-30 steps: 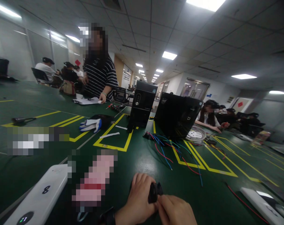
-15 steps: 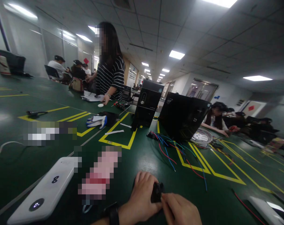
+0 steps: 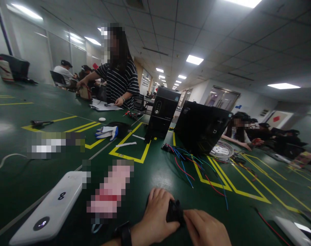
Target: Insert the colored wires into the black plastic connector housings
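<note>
My left hand [image 3: 158,212] is wrapped around a small black part [image 3: 175,211] at the bottom middle, low over the table. Its thumb lies along the near side, and small knobs stick up from the top. Close against the part's right edge is my right hand [image 3: 206,227], its fingers pinched together. What lies between those fingertips is too small to make out. Beyond both hands, red, blue and green wires [image 3: 182,155] run from a dark block [image 3: 167,147] across the green table [image 3: 155,174].
Two black computer cases [image 3: 162,114] stand behind the wires, with a white basket [image 3: 222,149] at their right. On the left are a white power bank [image 3: 51,205], a blurred pink item [image 3: 110,191] and a glove [image 3: 106,132]. A person [image 3: 122,78] stands across the table.
My right hand has shifted slightly right, exposing more of the black part. Across the table, the person has drawn a hand back to the papers, and a small white oval thing lies further left.
</note>
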Demonstrator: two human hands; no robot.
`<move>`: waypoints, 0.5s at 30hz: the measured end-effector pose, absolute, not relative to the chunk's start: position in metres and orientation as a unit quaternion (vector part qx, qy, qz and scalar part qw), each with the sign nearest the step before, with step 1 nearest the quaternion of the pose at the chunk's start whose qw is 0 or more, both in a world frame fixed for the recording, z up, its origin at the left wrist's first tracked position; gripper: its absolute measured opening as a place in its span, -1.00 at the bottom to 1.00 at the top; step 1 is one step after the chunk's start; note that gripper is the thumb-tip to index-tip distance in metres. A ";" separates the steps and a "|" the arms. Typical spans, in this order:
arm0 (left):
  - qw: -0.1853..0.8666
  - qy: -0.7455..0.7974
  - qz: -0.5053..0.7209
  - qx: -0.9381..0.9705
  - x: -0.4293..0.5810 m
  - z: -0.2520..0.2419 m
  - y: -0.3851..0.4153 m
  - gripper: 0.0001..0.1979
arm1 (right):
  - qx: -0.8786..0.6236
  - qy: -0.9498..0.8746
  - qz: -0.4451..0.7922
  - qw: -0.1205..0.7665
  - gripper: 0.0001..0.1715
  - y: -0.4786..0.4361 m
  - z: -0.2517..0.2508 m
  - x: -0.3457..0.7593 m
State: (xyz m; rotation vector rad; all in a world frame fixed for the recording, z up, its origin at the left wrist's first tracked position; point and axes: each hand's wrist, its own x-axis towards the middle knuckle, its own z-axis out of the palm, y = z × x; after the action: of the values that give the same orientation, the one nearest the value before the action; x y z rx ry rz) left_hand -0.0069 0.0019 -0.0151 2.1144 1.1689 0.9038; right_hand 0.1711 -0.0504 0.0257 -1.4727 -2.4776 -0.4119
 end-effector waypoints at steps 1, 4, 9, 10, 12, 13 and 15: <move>0.277 0.437 0.335 0.787 -0.007 -0.015 0.002 -0.58 | -0.491 -0.849 -0.146 0.125 -0.72 -0.050 0.023 0.168; 0.275 0.439 0.335 0.787 -0.007 -0.013 0.002 -0.63 | -0.463 -0.861 -0.158 0.141 -0.72 -0.051 0.020 0.161; 0.279 0.430 0.344 0.787 -0.007 -0.012 0.001 -0.61 | -0.504 -0.846 -0.113 0.128 -0.76 -0.052 0.031 0.163; 0.280 0.427 0.346 0.787 -0.007 -0.012 0.001 -0.60 | -0.518 -0.840 -0.094 0.129 -0.76 -0.052 0.034 0.165; 0.281 0.423 0.351 0.787 -0.007 -0.012 0.001 -0.59 | -0.537 -0.828 -0.060 0.148 -0.75 -0.050 0.035 0.167; 0.282 0.423 0.352 0.786 -0.007 -0.012 0.001 -0.60 | -0.540 -0.824 -0.046 0.165 -0.74 -0.050 0.034 0.167; 0.284 0.427 0.353 0.783 -0.006 -0.013 0.001 -0.59 | -0.534 -0.821 -0.038 0.199 -0.74 -0.048 0.028 0.167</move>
State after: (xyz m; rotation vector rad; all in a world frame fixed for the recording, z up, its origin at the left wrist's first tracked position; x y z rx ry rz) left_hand -0.0063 0.0013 -0.0128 2.0955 1.1418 0.9446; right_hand 0.1667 -0.0484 0.0280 -1.4946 -2.2946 -0.1055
